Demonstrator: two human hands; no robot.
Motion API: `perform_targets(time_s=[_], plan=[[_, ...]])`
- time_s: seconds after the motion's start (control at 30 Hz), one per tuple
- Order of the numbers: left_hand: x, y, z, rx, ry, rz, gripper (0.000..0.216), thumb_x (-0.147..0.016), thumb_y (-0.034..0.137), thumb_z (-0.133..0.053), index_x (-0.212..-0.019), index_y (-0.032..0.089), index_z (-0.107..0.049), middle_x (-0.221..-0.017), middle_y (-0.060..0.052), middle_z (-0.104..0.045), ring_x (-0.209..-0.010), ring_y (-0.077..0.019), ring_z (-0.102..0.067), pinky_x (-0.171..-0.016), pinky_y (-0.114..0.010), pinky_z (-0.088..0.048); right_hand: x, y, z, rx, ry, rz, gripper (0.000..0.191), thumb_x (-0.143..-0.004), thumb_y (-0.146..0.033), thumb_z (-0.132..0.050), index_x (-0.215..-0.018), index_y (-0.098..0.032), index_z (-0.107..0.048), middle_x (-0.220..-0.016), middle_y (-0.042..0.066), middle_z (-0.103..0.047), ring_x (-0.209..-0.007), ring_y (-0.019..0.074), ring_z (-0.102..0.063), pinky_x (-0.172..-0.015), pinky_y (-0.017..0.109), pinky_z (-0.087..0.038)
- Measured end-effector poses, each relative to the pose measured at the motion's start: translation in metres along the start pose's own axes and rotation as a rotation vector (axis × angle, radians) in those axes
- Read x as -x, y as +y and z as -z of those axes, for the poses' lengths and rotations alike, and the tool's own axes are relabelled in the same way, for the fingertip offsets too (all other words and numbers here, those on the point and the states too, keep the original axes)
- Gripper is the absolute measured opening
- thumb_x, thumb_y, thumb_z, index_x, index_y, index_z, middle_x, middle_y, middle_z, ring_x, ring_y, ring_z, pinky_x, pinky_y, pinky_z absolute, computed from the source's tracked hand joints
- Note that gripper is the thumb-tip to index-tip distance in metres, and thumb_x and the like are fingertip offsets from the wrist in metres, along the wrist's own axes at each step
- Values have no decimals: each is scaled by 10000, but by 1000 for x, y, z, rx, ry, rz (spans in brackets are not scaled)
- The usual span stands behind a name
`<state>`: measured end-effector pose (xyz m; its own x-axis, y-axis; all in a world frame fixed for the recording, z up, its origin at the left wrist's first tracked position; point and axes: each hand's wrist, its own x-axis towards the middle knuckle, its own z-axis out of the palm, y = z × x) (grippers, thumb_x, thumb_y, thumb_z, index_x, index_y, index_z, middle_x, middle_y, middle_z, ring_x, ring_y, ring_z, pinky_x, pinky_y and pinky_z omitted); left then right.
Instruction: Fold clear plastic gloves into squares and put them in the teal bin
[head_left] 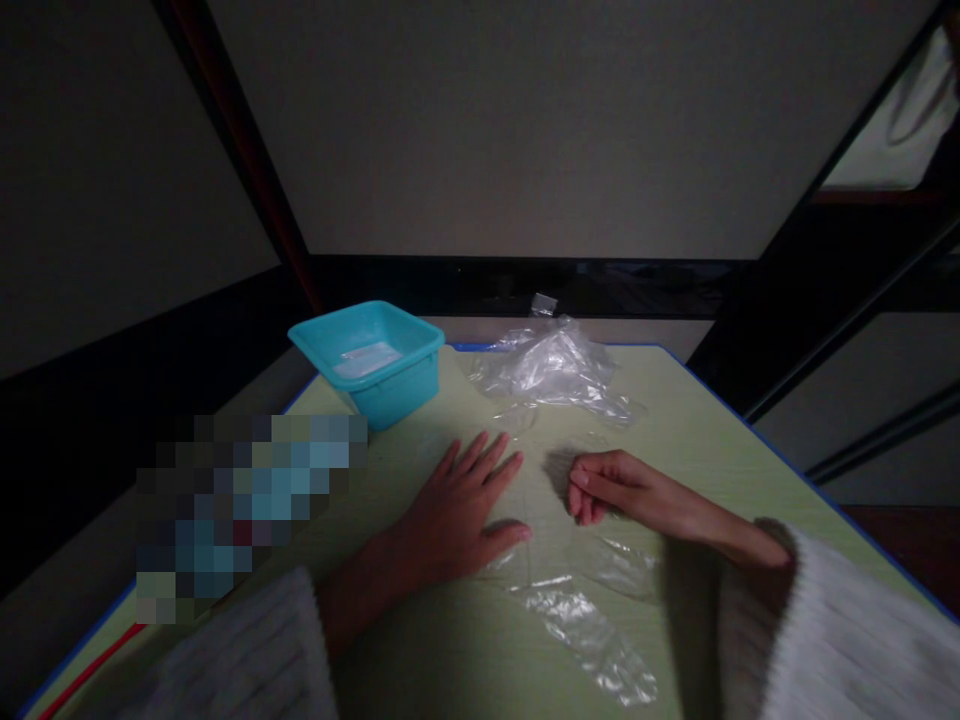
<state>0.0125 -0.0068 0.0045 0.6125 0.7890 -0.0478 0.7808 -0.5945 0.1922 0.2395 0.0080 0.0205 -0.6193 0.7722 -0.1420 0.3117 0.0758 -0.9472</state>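
Note:
My left hand [457, 515] lies flat on the green table [697, 420] with its fingers spread, pressing on the edge of a clear plastic bag [577, 600]. That bag stretches flat from under my hands toward me. My right hand [607, 485] rests just right of the left with its fingers curled in, on or at the same clear plastic; whether it pinches the film is hard to make out. Both wrists wear white knitted sleeves.
A turquoise plastic tub [371, 360] with something pale and flat inside stands at the table's far left. A crumpled heap of clear plastic bags [551, 370] lies at the far middle. The table has a blue edge. Dark panels surround it. A blurred patch covers the left.

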Motion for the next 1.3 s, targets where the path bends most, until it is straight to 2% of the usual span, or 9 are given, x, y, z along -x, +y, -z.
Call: perform_targets(time_s=[0.27, 0.6, 0.67, 0.77, 0.87, 0.93, 1.0, 1.17, 1.3], plan=[[1, -1, 1, -23, -12, 0, 669, -842, 509, -443, -1395, 181, -256, -1492, -86, -134, -1366, -273, -88, -1074, -492, -135, 9, 3, 27, -44, -132, -254, 418, -769, -532, -567, -663, -129, -596, -607, 1, -618, -556, 77, -590, -548, 199, -460], [1, -2, 0, -12, 3, -3, 671, -845, 488, -451, -1401, 182, -232, -1493, -91, -136, -1364, -281, -95, -1070, -498, -136, 22, 0, 42, 82, -163, -323, 417, -758, -508, -588, -581, -131, -570, -534, -4, -589, -498, 83, -564, -506, 205, -442], [1, 0, 1, -10, -2, 5, 674, -847, 471, -456, -1406, 179, -218, -1494, -91, -126, -1365, -275, -89, -1072, -491, -133, 22, -4, 35, 73, -152, -256, 401, -770, -486, -588, -593, -127, -563, -534, -8, -581, -501, 80, -559, -509, 202, -441], [1, 1, 2, -6, -8, 9, 676, -843, 463, -461, -1406, 177, -218, -1496, -89, -120, -1366, -272, -80, -1073, -488, -133, 19, -14, 11, -39, -185, -83, 306, -785, -411, -603, -689, -120, -591, -623, 5, -616, -580, 83, -586, -585, 211, -467], [1, 1, 1, -7, -6, 11, 671, -838, 437, -477, -1405, 184, -224, -1495, -85, -123, -1368, -266, -74, -1075, -486, -126, 14, -21, -20, -165, -305, 31, 216, -809, -333, -591, -809, -117, -609, -793, 54, -657, -744, 108, -620, -699, 239, -479], [1, 0, 1, -10, -4, 11, 666, -836, 421, -486, -1404, 186, -228, -1495, -84, -124, -1369, -260, -71, -1077, -483, -119, 12, -22, -35, -163, -372, 32, 179, -808, -299, -594, -822, -121, -610, -806, 54, -650, -769, 111, -616, -719, 242, -471], [1, -1, 0, -8, -4, 9, 666, -838, 432, -482, -1402, 182, -233, -1495, -87, -125, -1369, -259, -72, -1077, -482, -118, 13, -19, -40, -137, -442, -9, 217, -792, -346, -609, -792, -129, -600, -771, 38, -629, -739, 105, -604, -694, 230, -466], [2, -1, 1, 9, 1, 1, 666, -848, 467, -457, -1402, 173, -232, -1495, -95, -122, -1368, -263, -71, -1074, -482, -122, 19, -20, -28, -166, -717, -253, 505, -676, -672, -543, -650, -169, -508, -671, -12, -540, -608, 75, -547, -671, 224, -460], [2, -1, 2, 20, 2, -1, 649, -853, 442, -458, -1401, 176, -233, -1495, -92, -127, -1368, -262, -70, -1075, -483, -119, 25, -29, -22, -86, -838, -337, 587, -612, -772, -475, -591, -185, -459, -631, -29, -500, -546, 63, -497, -643, 217, -449]])
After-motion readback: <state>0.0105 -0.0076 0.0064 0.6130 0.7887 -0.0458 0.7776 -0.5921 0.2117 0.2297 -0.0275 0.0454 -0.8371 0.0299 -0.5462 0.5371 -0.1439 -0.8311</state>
